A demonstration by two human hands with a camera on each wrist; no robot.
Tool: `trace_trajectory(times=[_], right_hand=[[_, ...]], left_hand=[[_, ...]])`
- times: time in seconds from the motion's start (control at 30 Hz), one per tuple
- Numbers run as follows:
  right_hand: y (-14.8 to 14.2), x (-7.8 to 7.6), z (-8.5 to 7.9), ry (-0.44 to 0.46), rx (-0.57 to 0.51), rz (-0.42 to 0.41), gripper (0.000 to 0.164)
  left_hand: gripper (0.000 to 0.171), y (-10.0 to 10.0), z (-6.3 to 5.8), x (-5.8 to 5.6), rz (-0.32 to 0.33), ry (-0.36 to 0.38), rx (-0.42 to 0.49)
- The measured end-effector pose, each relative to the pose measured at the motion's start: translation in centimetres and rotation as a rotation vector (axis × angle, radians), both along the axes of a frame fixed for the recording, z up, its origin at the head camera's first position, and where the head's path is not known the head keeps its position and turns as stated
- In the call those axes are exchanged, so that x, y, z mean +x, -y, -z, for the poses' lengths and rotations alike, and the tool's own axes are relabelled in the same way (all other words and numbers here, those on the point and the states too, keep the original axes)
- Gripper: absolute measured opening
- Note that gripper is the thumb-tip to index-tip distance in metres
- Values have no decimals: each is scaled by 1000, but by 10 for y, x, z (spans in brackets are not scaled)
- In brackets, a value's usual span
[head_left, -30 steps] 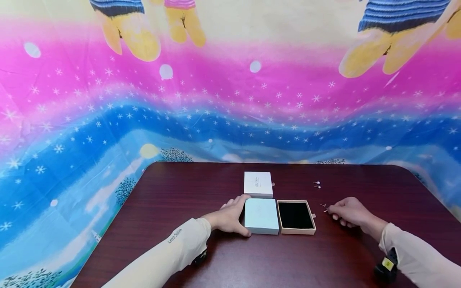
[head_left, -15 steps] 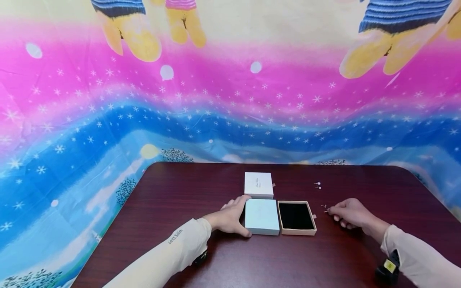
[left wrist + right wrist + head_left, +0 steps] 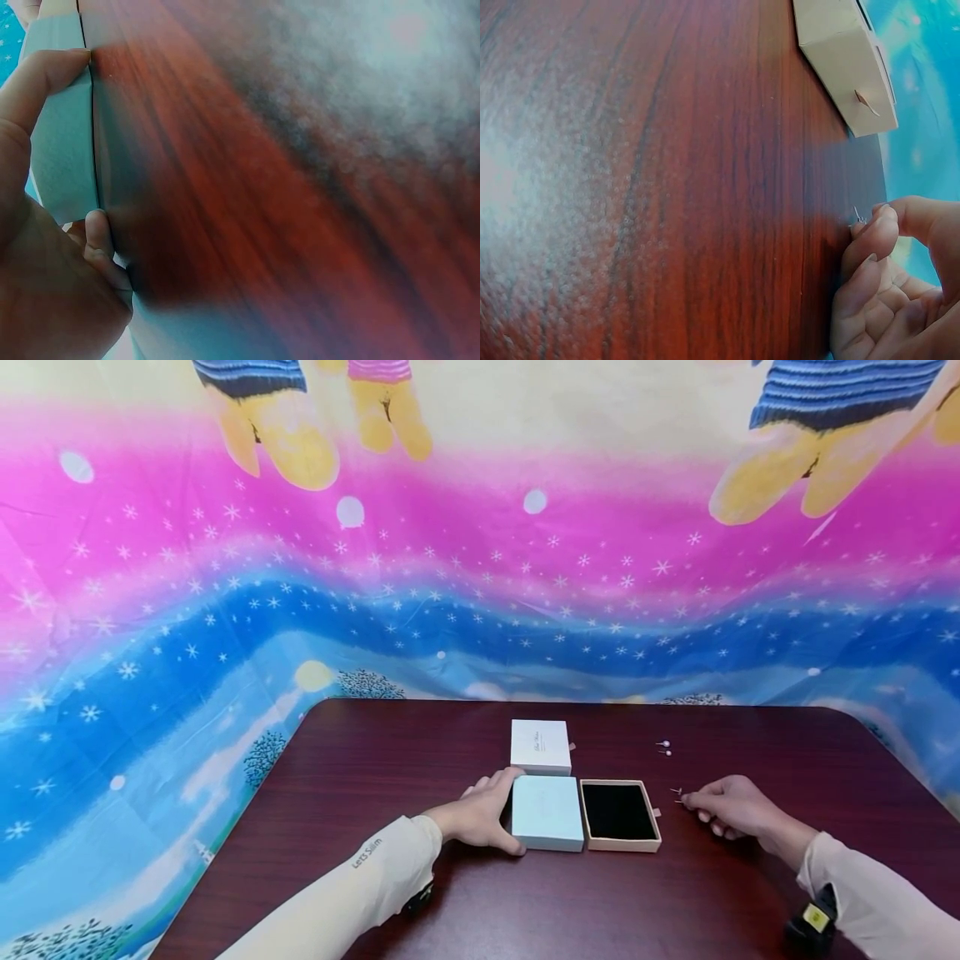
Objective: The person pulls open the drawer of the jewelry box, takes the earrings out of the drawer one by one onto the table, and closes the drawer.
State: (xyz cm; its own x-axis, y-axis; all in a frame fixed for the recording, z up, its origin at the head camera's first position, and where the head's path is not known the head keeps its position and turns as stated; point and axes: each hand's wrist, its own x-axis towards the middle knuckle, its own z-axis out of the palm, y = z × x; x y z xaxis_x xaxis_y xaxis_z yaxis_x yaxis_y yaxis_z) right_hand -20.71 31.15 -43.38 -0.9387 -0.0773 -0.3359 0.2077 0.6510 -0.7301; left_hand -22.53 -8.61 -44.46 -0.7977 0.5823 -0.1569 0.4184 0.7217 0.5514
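My left hand (image 3: 480, 810) holds the left side of a pale blue square box lid (image 3: 547, 808), thumb near its front corner and fingers near its back corner. In the left wrist view the thumb lies bent against the lid's side (image 3: 64, 150). My right hand (image 3: 735, 806) has thumb and index finger pinched at the tabletop on a tiny earring (image 3: 859, 217), mostly hidden by the fingertips. Another thin earring (image 3: 676, 791) lies beside those fingertips. Between the hands sits an uncovered tan box (image 3: 657, 839) with a black pad (image 3: 618, 812).
A white box (image 3: 540, 743) with printing and a small tab stands behind the blue lid. Two pearl stud earrings (image 3: 666, 744) lie toward the back right of the dark wooden table (image 3: 375, 752). A printed cloth (image 3: 450, 568) hangs behind the table.
Almost nothing differs. The whole view has shifted slightly; both hands keep their places against the boxes and earrings.
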Motion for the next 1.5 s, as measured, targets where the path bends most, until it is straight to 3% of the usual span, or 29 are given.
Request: trace_trajectory(times=[0.6, 1.17, 1.5], right_hand=[[-4, 1, 0, 6, -39, -4, 29], [-6, 7, -11, -32, -16, -7, 32], [1, 11, -15, -28, -57, -21, 34]], left_hand=[[108, -1, 0, 0, -2, 2, -8], [107, -1, -1, 0, 2, 0, -4], [107, -1, 2, 0, 3, -8, -4]])
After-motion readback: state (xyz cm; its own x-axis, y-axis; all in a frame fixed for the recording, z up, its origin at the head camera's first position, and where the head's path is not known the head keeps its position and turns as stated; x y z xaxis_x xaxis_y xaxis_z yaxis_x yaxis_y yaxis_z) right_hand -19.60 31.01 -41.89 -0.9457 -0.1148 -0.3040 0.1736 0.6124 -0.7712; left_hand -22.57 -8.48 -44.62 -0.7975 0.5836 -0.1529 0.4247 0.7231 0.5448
